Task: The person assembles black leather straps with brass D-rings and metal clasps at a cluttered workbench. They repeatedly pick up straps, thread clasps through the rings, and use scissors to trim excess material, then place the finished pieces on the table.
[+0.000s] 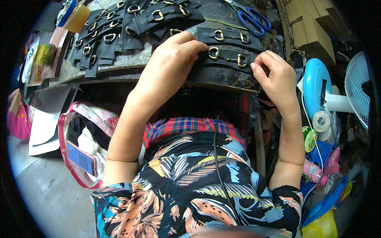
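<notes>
A black leather strap (228, 56) with a gold metal buckle lies across a dark board (222, 79) at the bench's near edge. My left hand (170, 63) presses flat on the strap's left end, fingers together. My right hand (274, 75) pinches the strap's right end with bent fingers. A second strap of the same kind (228, 37) lies just beyond it.
Several more black buckled straps (115, 31) are stacked at the back left. Blue-handled scissors (252, 18) lie at the back right, by cardboard boxes (313, 27). A white and blue fan (337, 95) and tape rolls (320, 121) stand right. A bag with a phone (81, 158) sits lower left.
</notes>
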Motion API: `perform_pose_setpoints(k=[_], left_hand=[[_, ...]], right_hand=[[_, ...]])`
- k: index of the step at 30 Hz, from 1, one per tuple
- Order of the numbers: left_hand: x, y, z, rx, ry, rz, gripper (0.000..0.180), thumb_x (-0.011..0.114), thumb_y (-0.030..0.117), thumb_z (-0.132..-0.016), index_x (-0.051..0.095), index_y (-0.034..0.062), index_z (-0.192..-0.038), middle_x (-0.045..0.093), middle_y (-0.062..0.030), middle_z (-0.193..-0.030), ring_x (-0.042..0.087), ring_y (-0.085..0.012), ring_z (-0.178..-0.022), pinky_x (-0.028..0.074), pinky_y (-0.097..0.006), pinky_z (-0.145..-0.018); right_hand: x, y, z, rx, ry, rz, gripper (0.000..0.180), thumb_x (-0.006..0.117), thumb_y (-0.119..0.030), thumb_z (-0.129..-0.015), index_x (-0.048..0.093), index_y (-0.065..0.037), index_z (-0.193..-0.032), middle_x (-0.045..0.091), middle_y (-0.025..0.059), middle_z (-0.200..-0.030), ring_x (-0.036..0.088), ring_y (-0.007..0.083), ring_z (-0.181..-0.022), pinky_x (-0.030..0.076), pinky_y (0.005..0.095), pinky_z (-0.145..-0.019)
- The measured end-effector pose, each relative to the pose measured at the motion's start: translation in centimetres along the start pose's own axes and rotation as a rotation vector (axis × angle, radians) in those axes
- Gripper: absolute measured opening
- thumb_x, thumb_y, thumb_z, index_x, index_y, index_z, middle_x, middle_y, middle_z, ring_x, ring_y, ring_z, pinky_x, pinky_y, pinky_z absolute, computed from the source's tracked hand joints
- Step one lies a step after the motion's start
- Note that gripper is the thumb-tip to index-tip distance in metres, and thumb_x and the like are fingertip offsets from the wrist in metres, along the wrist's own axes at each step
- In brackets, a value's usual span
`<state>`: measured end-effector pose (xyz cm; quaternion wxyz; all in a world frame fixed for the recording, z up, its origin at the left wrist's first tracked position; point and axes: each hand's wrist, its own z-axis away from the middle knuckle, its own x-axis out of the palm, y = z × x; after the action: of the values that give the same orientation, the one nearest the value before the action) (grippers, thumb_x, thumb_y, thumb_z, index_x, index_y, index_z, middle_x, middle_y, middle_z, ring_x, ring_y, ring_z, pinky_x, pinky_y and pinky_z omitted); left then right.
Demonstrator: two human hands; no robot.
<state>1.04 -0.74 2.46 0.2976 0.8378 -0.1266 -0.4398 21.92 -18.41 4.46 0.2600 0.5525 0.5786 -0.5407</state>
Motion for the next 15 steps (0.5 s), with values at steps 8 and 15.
perform_pose_setpoints(k=[8, 15], left_hand=[[-0.2, 0.7, 0.9, -0.01, 0.188, -0.253, 0.022, 0.071, 0.001, -0.083, 0.071, 0.0019, -0.104, 0.063, -0.0133, -0.1, 0.065, -0.0337, -0.096, 0.056, -0.042, -0.082], [0.3, 1.1, 1.0, 0.007, 0.152, -0.433, 0.012, 0.077, 0.01, -0.08, 0.069, 0.0056, -0.088, 0.06, -0.009, -0.093, 0.062, -0.0292, -0.093, 0.055, -0.04, -0.077]], right_hand=[[-0.8, -1.9, -0.7, -0.042, 0.171, -0.072, 0.023, 0.077, -0.011, -0.081, 0.07, -0.01, -0.103, 0.066, 0.0061, -0.093, 0.067, 0.0252, -0.085, 0.054, 0.0379, -0.076], [3.5, -4.8, -3.1, -0.35, 0.237, -0.139, 0.022, 0.078, -0.012, -0.082, 0.074, -0.012, -0.103, 0.065, 0.0059, -0.093, 0.066, 0.0271, -0.089, 0.054, 0.0387, -0.076]])
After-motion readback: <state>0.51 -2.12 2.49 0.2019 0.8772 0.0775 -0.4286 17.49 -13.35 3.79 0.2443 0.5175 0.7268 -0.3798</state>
